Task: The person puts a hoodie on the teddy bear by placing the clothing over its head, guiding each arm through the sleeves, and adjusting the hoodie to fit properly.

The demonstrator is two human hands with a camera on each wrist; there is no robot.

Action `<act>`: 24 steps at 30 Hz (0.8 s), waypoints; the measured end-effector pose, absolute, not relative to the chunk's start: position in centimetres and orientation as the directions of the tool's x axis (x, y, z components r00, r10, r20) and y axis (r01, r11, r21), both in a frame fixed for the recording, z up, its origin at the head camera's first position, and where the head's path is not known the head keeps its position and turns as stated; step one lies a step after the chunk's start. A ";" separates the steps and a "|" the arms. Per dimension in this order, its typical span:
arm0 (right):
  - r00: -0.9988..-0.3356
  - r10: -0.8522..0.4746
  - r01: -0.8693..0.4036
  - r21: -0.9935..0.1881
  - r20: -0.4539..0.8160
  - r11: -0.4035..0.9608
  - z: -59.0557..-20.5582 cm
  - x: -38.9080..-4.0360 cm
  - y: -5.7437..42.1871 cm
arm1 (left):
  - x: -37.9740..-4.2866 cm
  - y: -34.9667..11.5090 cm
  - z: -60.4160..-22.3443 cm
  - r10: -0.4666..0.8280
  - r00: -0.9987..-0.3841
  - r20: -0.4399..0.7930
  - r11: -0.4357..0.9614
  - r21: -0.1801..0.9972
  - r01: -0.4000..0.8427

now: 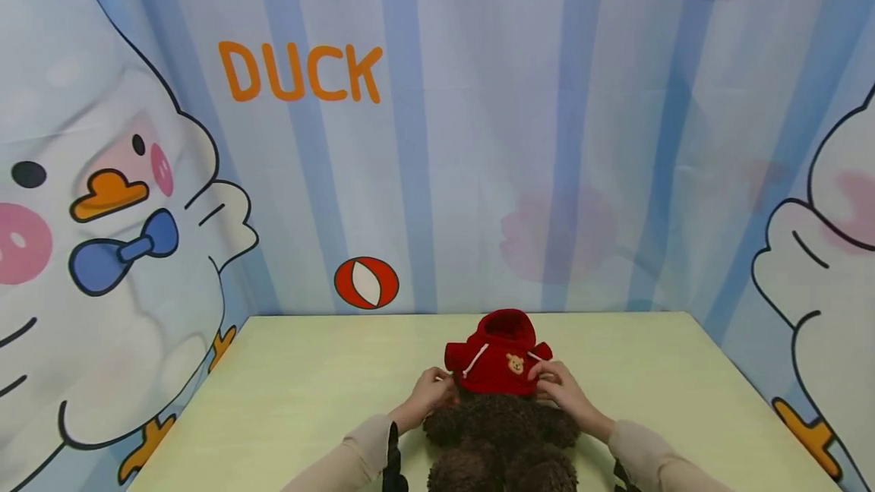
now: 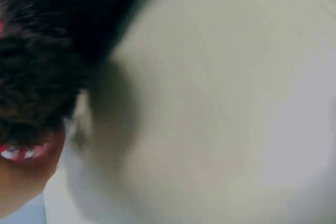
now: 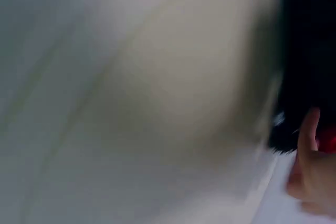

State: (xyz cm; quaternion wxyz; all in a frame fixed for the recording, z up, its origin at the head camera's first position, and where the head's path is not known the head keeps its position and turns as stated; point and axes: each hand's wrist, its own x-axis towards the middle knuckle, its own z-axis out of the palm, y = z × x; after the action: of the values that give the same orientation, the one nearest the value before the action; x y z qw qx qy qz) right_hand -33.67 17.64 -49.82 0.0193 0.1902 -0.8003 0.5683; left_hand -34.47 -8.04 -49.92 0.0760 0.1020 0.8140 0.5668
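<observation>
A small red hoodie with white drawstrings and a bear-face patch lies at the top end of a dark brown plush toy, covering where its head would show. Its collar opening points toward the back of the table. On the left of the hem, my left hand pinches the hoodie's edge beside the plush. My right hand grips the opposite side of the hem with thumb and fingers. The left wrist view has dark curly fur over the left fingers. In the right wrist view, a bit of red cloth shows behind the right hand.
The pale yellow table extends around the toy on both sides. Behind it hangs a blue-striped curtain printed with ducks, a ball and the word DUCK. Dark straps sit at the cuffs of the beige sleeves.
</observation>
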 end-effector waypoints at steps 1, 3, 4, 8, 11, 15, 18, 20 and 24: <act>-0.961 -0.241 -0.194 -0.954 0.138 0.227 -49.5 -33.7 17.5 | -34.9 -8.0 -49.8 0.253 -0.962 -0.101 0.274 0.961 -0.029; -0.979 -0.201 0.009 -0.986 -0.043 0.164 -49.0 -34.0 17.3 | -36.5 -8.1 -50.5 0.287 -0.930 -0.230 0.172 0.967 -0.186; -0.975 -0.189 0.087 -0.986 -0.113 0.141 -48.8 -34.1 17.2 | -37.2 -8.3 -50.8 0.315 -0.914 -0.256 0.132 0.965 -0.225; -0.925 -0.270 0.251 -0.964 -0.267 0.094 -48.2 -34.8 17.4 | -43.1 -9.4 -57.1 0.441 -0.836 -0.326 -0.026 0.927 -0.374; -0.881 -0.331 0.361 -0.932 -0.338 -0.008 -47.9 -35.3 17.7 | -43.5 -9.1 -57.3 0.424 -0.819 -0.386 -0.056 0.891 -0.450; -0.830 -0.410 0.455 -0.884 -0.378 -0.107 -47.0 -35.9 17.9 | -38.1 -8.3 -50.3 0.372 -0.852 -0.367 -0.086 0.901 -0.426; -0.800 -0.456 0.486 -0.867 -0.391 -0.110 -46.0 -36.0 18.0 | -35.9 -8.4 -47.3 0.397 -0.863 -0.311 -0.108 0.919 -0.380; -0.787 -0.468 0.497 -0.863 -0.402 -0.095 -45.3 -36.1 18.0 | -35.3 -8.3 -46.1 0.397 -0.869 -0.296 -0.083 0.931 -0.356; -0.780 -0.479 0.497 -0.864 -0.403 -0.082 -44.6 -36.0 17.7 | -34.5 -8.1 -45.0 0.393 -0.882 -0.259 -0.050 0.952 -0.302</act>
State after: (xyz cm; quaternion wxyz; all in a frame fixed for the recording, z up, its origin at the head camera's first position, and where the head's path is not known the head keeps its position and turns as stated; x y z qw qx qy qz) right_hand -35.96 17.66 -44.60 -0.3316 -0.0078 -0.5907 0.7355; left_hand -34.49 -8.12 -44.97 0.2399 0.0352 0.6462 0.7236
